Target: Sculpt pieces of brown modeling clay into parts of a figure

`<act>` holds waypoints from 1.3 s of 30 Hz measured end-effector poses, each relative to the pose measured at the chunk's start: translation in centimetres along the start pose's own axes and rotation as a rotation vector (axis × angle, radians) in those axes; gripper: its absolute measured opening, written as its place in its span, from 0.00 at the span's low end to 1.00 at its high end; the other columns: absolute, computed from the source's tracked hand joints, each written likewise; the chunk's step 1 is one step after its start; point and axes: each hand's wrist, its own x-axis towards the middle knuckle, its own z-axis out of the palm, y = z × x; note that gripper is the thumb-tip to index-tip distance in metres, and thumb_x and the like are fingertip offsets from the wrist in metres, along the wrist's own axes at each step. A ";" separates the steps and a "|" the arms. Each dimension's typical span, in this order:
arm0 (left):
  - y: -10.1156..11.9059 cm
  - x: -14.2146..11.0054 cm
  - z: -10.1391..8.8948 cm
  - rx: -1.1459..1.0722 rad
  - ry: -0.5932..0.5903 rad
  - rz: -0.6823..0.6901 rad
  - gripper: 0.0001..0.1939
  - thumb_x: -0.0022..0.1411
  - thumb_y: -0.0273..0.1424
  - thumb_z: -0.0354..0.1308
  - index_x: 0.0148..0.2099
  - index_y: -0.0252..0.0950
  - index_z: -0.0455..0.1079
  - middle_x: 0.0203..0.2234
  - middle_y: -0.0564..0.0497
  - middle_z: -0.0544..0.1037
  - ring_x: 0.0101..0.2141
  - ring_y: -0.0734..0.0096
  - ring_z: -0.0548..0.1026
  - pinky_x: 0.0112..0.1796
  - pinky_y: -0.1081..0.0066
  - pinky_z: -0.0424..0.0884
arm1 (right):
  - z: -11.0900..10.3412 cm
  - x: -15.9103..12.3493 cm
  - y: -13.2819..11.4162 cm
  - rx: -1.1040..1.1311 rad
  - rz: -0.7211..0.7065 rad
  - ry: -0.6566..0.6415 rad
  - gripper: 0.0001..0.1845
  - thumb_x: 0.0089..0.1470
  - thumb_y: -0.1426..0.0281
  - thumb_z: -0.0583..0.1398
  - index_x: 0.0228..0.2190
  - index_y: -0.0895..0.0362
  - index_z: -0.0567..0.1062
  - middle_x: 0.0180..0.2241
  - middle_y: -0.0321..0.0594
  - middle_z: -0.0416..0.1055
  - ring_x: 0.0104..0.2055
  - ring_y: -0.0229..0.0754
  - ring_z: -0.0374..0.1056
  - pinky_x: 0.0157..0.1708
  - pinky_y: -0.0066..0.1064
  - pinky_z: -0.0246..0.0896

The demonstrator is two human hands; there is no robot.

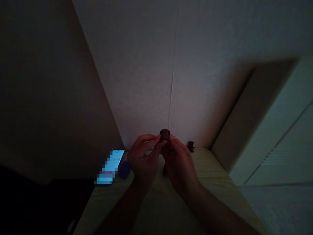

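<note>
Glowing at the lower left of the frame, a phone (110, 168) lay on a wooden table (215, 169), with a blue disc (124, 170) just beside it. Right of that, the left hand (144, 156) pinched a dark brown lump (164, 135) between thumb and fingers, just below the frame's centre. Under the lump, a dark object (165, 170) showed between the wrists, too dim to identify. The right hand (182, 160) gripped the lump's other side. Farther right, a small brown piece (191, 147) sat near the wall (146, 81), and a pale cabinet (276, 143) filled the right edge.
</note>
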 end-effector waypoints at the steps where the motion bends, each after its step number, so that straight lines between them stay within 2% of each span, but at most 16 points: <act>1: 0.1 0.1 -0.2 0.014 -0.008 0.015 0.10 0.56 0.26 0.70 0.39 0.47 0.83 0.34 0.53 0.82 0.36 0.67 0.79 0.37 0.68 0.76 | 0.0 -0.2 0.0 -0.030 -0.019 -0.027 0.12 0.53 0.60 0.69 0.28 0.56 0.79 0.29 0.37 0.78 0.33 0.38 0.73 0.37 0.29 0.70; 6: 0.4 0.0 -0.6 0.034 -0.080 0.086 0.12 0.55 0.24 0.70 0.38 0.48 0.83 0.34 0.52 0.80 0.35 0.67 0.78 0.37 0.68 0.75 | -0.2 -0.4 0.0 -0.194 -0.050 -0.127 0.14 0.49 0.60 0.72 0.32 0.56 0.79 0.30 0.38 0.79 0.32 0.38 0.73 0.36 0.29 0.69; 9: 0.5 0.1 -0.3 -0.073 -0.100 0.038 0.13 0.55 0.26 0.69 0.42 0.46 0.82 0.37 0.51 0.79 0.39 0.66 0.76 0.39 0.69 0.74 | -0.7 0.2 -0.6 -0.240 -0.049 -0.159 0.15 0.51 0.58 0.71 0.31 0.57 0.79 0.28 0.38 0.79 0.29 0.37 0.73 0.34 0.28 0.68; 11: 0.6 0.6 -0.3 -0.267 -0.058 -0.068 0.10 0.56 0.31 0.67 0.43 0.44 0.81 0.39 0.50 0.78 0.41 0.64 0.75 0.43 0.68 0.74 | -0.9 0.6 -1.3 -0.282 -0.061 -0.210 0.15 0.51 0.59 0.71 0.29 0.58 0.78 0.27 0.38 0.79 0.27 0.35 0.72 0.32 0.27 0.68; 13: 0.9 1.2 -0.4 -0.497 -0.009 -0.247 0.11 0.58 0.36 0.63 0.43 0.41 0.80 0.40 0.48 0.78 0.42 0.63 0.76 0.47 0.65 0.73 | -1.0 0.8 -2.0 -0.340 -0.020 -0.298 0.16 0.50 0.59 0.72 0.27 0.58 0.77 0.26 0.38 0.79 0.25 0.35 0.71 0.29 0.27 0.66; 15: 1.4 2.0 -0.6 -0.631 -0.055 -0.486 0.17 0.61 0.41 0.57 0.45 0.37 0.79 0.43 0.44 0.80 0.45 0.59 0.77 0.49 0.61 0.73 | -1.0 0.9 -2.6 -0.415 0.081 -0.399 0.17 0.48 0.59 0.72 0.26 0.58 0.77 0.23 0.37 0.78 0.22 0.34 0.70 0.25 0.26 0.65; 18: 2.3 3.0 -1.2 -0.785 -0.168 -0.717 0.25 0.64 0.46 0.50 0.48 0.33 0.78 0.44 0.40 0.82 0.48 0.55 0.79 0.53 0.58 0.72 | -1.1 0.8 -2.7 -0.507 0.236 -0.530 0.18 0.48 0.58 0.72 0.24 0.60 0.77 0.20 0.36 0.76 0.19 0.32 0.69 0.21 0.23 0.63; 22: 3.1 3.1 -1.4 -0.846 -0.328 -0.843 0.30 0.66 0.50 0.47 0.47 0.33 0.81 0.42 0.39 0.85 0.47 0.53 0.81 0.52 0.57 0.74 | -1.5 0.8 -2.1 -0.510 0.334 -0.581 0.20 0.49 0.56 0.71 0.22 0.60 0.77 0.19 0.36 0.77 0.17 0.32 0.68 0.18 0.22 0.63; 24: 3.3 2.7 -1.2 -0.837 -0.325 -0.864 0.29 0.66 0.50 0.48 0.44 0.33 0.82 0.39 0.40 0.86 0.43 0.55 0.83 0.48 0.60 0.76 | -1.7 0.9 -2.0 -0.509 0.368 -0.599 0.20 0.49 0.56 0.71 0.22 0.60 0.77 0.19 0.37 0.77 0.16 0.32 0.68 0.16 0.21 0.62; 26: 3.5 2.2 -0.8 -0.814 -0.274 -0.876 0.26 0.65 0.49 0.51 0.40 0.33 0.82 0.36 0.42 0.86 0.40 0.58 0.84 0.45 0.62 0.78 | -1.8 1.0 -2.0 -0.537 0.373 -0.610 0.20 0.49 0.56 0.71 0.21 0.60 0.77 0.18 0.37 0.77 0.16 0.33 0.69 0.15 0.21 0.62; 30: 3.7 1.4 -0.1 -0.802 -0.198 -0.853 0.17 0.58 0.47 0.65 0.38 0.39 0.82 0.35 0.47 0.87 0.39 0.62 0.84 0.41 0.67 0.80 | -2.0 1.3 -2.2 -0.648 0.256 -0.526 0.19 0.48 0.57 0.72 0.20 0.59 0.78 0.15 0.35 0.74 0.15 0.33 0.67 0.15 0.21 0.60; 33: 3.6 1.2 0.0 -0.817 -0.196 -0.817 0.15 0.50 0.42 0.74 0.39 0.43 0.81 0.33 0.52 0.86 0.37 0.66 0.85 0.40 0.70 0.80 | -2.0 1.6 -2.2 -0.738 0.151 -0.435 0.19 0.43 0.59 0.74 0.19 0.60 0.78 0.14 0.34 0.71 0.16 0.33 0.65 0.15 0.23 0.58; 37: 3.0 1.6 0.1 -0.794 -0.118 -0.845 0.15 0.52 0.40 0.74 0.42 0.43 0.79 0.31 0.54 0.86 0.36 0.68 0.85 0.44 0.68 0.80 | -2.1 1.9 -2.3 -0.837 0.009 -0.350 0.22 0.40 0.59 0.75 0.16 0.58 0.71 0.14 0.29 0.64 0.16 0.31 0.57 0.15 0.24 0.48; 39: 2.6 1.7 0.2 -0.746 -0.061 -0.834 0.16 0.54 0.36 0.72 0.46 0.41 0.78 0.35 0.52 0.86 0.41 0.66 0.84 0.48 0.65 0.78 | -2.1 1.9 -2.7 -0.872 -0.142 -0.301 0.24 0.41 0.59 0.75 0.17 0.57 0.69 0.16 0.29 0.62 0.18 0.31 0.56 0.18 0.25 0.50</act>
